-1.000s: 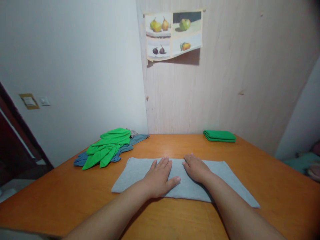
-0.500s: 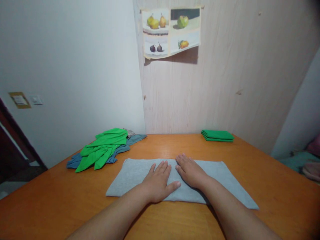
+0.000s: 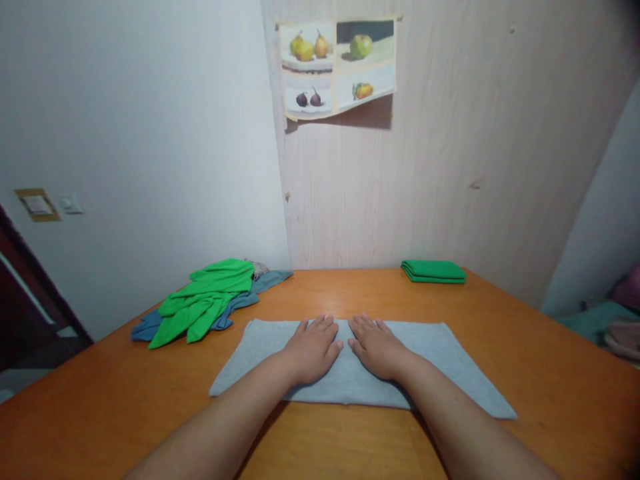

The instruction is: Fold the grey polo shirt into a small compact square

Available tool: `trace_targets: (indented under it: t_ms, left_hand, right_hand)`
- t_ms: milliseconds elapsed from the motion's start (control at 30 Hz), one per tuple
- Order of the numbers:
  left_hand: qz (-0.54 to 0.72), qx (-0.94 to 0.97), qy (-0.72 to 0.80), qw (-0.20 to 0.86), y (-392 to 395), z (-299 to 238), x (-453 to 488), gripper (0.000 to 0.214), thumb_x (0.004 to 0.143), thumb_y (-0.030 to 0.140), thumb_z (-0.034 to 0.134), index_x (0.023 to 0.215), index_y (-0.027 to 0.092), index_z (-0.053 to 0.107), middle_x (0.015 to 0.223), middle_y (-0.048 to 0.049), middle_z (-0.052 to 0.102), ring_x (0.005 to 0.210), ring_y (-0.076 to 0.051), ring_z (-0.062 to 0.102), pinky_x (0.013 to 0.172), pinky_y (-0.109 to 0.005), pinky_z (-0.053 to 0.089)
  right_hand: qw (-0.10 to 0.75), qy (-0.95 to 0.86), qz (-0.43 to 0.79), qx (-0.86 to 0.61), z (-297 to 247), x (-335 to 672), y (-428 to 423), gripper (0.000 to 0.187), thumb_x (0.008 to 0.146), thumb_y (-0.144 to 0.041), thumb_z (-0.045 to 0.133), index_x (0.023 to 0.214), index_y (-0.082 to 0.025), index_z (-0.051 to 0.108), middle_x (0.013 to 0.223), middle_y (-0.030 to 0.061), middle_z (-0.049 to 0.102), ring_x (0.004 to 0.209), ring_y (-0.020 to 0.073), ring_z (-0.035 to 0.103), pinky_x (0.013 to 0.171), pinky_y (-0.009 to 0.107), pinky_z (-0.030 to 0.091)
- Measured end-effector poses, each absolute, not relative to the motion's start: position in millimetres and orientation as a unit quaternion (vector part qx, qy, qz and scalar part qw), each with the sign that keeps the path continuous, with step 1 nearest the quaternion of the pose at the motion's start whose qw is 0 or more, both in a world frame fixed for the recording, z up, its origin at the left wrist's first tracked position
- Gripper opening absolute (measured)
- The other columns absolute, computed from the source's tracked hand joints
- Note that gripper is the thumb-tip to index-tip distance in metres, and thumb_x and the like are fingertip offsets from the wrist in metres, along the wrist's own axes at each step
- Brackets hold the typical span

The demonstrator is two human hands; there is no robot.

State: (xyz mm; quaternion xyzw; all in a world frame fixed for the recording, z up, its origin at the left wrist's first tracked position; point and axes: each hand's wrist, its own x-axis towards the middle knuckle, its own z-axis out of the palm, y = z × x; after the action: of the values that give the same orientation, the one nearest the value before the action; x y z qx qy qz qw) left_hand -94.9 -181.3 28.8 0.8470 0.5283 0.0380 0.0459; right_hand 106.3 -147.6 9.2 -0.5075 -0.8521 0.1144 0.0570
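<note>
A light grey piece of cloth lies flat on the table in front of me, in a wide shape with slanting sides. My left hand rests palm down on it, left of its middle, fingers stretched forward toward the far edge. Beside it, my right hand also lies flat on the cloth, its fingertips at the far edge. A narrow strip of grey fabric shows between the two thumbs. Neither hand grips anything. The forearms cover parts of the near edge.
A loose heap of green cloth and blue cloth lies on the table at the back left. Toward the back right sits a neatly folded green cloth. Behind the table, a fruit picture hangs on the wall.
My left hand has slid forward on the grey cloth, and its thumb has drawn in closer to the fingers. My right hand has shifted slightly back, now level with the left.
</note>
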Motion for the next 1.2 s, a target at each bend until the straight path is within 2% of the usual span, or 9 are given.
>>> trace_targets:
  t_ms: [133, 267, 433, 667, 1000, 1200]
  left_hand:
    - [0.037, 0.845, 0.531, 0.056, -178, 22, -101, 0.061, 0.102, 0.052, 0.018, 0.154, 0.022, 0.028, 0.162, -0.0068, 0.023, 0.150, -0.023, 0.017, 0.119, -0.051, 0.017]
    - [0.045, 0.844, 0.531, 0.058, -179, 18, -101, 0.062, 0.102, 0.053, 0.017, 0.154, 0.022, 0.028, 0.162, -0.0058, 0.022, 0.150, -0.023, 0.015, 0.119, -0.050, 0.015]
    - [0.048, 0.843, 0.532, 0.060, -178, 18, -101, 0.062, 0.101, 0.053, 0.018, 0.154, 0.021, 0.028, 0.162, -0.0061, 0.024, 0.150, -0.023, 0.016, 0.119, -0.051, 0.015]
    - [0.053, 0.842, 0.534, 0.059, -178, 17, -99, 0.062, 0.101, 0.052, 0.019, 0.154, 0.022, 0.029, 0.162, -0.0062, 0.024, 0.150, -0.025, 0.015, 0.119, -0.053, 0.014]
    - [0.062, 0.843, 0.532, 0.053, -174, 16, -101, 0.067, 0.098, 0.060, 0.022, 0.154, 0.023, 0.029, 0.161, -0.0076, 0.025, 0.149, -0.032, 0.014, 0.117, -0.061, 0.013]
    - [0.064, 0.838, 0.539, 0.057, -173, 14, -103, 0.069, 0.097, 0.064, 0.019, 0.155, 0.027, 0.027, 0.162, -0.0059, 0.023, 0.149, -0.035, 0.011, 0.115, -0.065, 0.011]
  right_hand:
    - [0.067, -0.849, 0.108, -0.512, 10, 106, -150, 0.065, 0.098, -0.045, 0.026, 0.153, -0.010, 0.030, 0.161, 0.0128, 0.024, 0.150, 0.0256, 0.016, 0.120, 0.048, 0.010]
    - [0.101, -0.857, 0.096, -0.496, 13, 104, -153, 0.061, 0.099, -0.041, 0.025, 0.154, -0.015, 0.029, 0.161, 0.0085, 0.024, 0.150, 0.0233, 0.015, 0.121, 0.047, 0.008]
    - [0.071, -0.861, 0.121, -0.489, 17, 101, -156, 0.062, 0.099, -0.042, 0.025, 0.154, -0.015, 0.030, 0.161, 0.0082, 0.023, 0.150, 0.0239, 0.015, 0.121, 0.048, 0.008]
    - [0.075, -0.860, 0.124, -0.489, 16, 102, -156, 0.062, 0.099, -0.044, 0.024, 0.155, -0.016, 0.029, 0.161, 0.0074, 0.024, 0.150, 0.0229, 0.015, 0.121, 0.046, 0.008]
    - [0.059, -0.860, 0.112, -0.495, 15, 101, -156, 0.063, 0.100, -0.048, 0.023, 0.155, -0.018, 0.027, 0.162, 0.0059, 0.023, 0.150, 0.0228, 0.013, 0.121, 0.047, 0.006]
    - [0.058, -0.854, 0.107, -0.505, 15, 100, -156, 0.066, 0.099, -0.053, 0.022, 0.156, -0.018, 0.025, 0.162, 0.0081, 0.022, 0.150, 0.0237, 0.014, 0.121, 0.047, 0.006]
